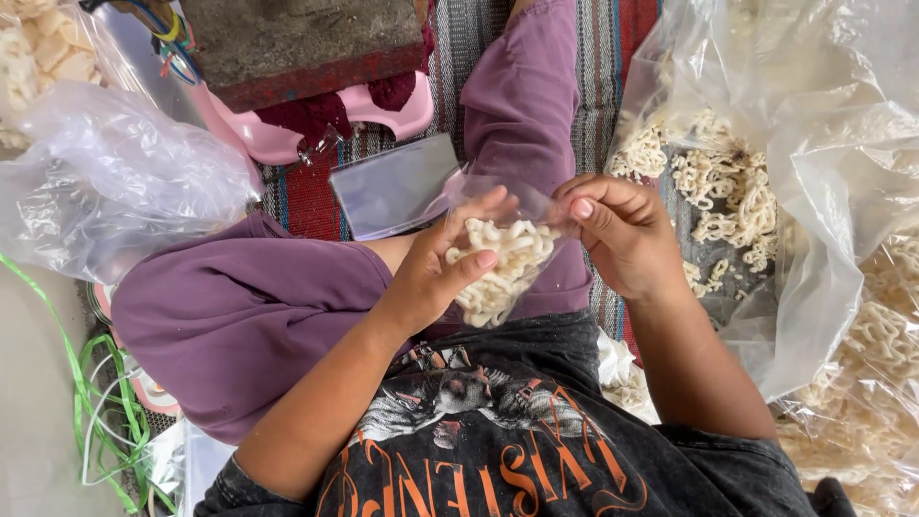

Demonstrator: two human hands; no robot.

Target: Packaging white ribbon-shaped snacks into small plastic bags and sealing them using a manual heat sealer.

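Your left hand (pixel 433 273) is wrapped around a small clear bag (pixel 503 263) of pale curly crackers, just above your lap. Your right hand (pixel 622 235) pinches the top edge of that same bag, fingers closed tight. So 2 hands hold 1 bag. It looks quite full, and I think crackers could spill if your pinch slips or the bag tips. Squeezing too hard could crush them. Past your hands, a stack of empty little bags (pixel 394 184) lies on the striped mat (pixel 613 57). Farther right, a big plastic sheet (pixel 814 144) holds a heap of loose crackers (pixel 728 191).
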